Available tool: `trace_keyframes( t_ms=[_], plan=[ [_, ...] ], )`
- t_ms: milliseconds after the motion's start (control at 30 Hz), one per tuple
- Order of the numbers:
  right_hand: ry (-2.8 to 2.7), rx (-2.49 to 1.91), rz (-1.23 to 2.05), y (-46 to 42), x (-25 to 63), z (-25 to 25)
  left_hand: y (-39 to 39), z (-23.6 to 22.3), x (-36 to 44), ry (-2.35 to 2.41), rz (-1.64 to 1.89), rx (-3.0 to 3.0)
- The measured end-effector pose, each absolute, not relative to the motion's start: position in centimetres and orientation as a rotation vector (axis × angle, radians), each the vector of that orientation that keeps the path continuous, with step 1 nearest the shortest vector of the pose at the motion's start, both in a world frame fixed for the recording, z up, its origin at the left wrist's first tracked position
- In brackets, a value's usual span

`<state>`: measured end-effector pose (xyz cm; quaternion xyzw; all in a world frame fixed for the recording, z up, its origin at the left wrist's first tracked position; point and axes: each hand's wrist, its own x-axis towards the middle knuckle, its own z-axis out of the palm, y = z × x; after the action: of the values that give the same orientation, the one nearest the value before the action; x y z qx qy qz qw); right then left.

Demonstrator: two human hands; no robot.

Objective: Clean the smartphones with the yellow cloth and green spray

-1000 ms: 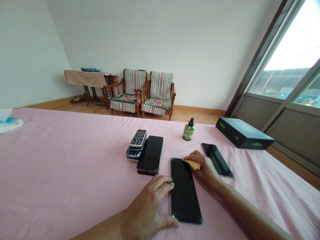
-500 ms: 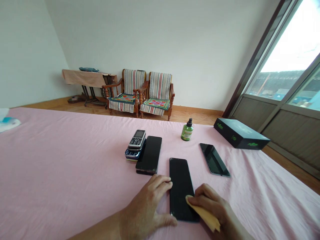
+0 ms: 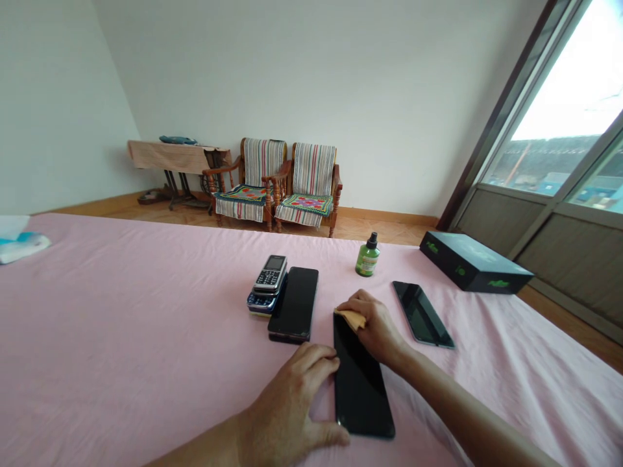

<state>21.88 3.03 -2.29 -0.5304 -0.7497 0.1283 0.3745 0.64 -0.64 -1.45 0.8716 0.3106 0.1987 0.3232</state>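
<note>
A pink-sheeted bed [image 3: 146, 324] is stretching across the room, carrying a black smartphone [image 3: 360, 383]. The left hand [image 3: 287, 402] is steadying the phone's edge with spread fingers [image 3: 321, 363], while the right hand [image 3: 370, 327] is pinching a yellow cloth [image 3: 350, 318] against its top end.

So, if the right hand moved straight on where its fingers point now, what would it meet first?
The right hand, with its yellow cloth, would likely meet the black smartphone beside the stacked keypad phones; depth is unclear.
</note>
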Motion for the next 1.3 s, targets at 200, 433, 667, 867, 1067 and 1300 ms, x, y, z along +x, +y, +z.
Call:
trace_keyframes(
  t_ms=[200, 433, 667, 867, 1067, 1300],
  plan=[
    [-1.982, -1.313, 0.361, 2.8, 21.7, -3.5, -0.9, -1.4, 0.7, 0.876, 0.527, 2.195],
    [-2.111, -1.287, 0.600, -3.3, 20.5, -1.8, -1.0, -1.7, 0.8, 0.867, 0.593, 2.130],
    [-2.209, -1.209, 0.580, -7.9, 20.8, -2.6, -0.9, -1.3, 0.7, 0.873, 0.534, 2.186],
    [-2.170, -1.287, 0.516, -9.3, 22.4, -3.6, -0.9, -1.0, 0.8, 0.819, 0.533, 2.255],
    [-1.779, -1.432, 0.738, -7.6, 22.5, -2.1, -1.3, -0.9, 0.6, 0.795, 0.493, 2.324],
    [-1.432, -1.433, 0.868, -6.5, 21.1, -1.0, -1.7, -0.6, 0.7, 0.736, 0.537, 2.333]
  ],
)
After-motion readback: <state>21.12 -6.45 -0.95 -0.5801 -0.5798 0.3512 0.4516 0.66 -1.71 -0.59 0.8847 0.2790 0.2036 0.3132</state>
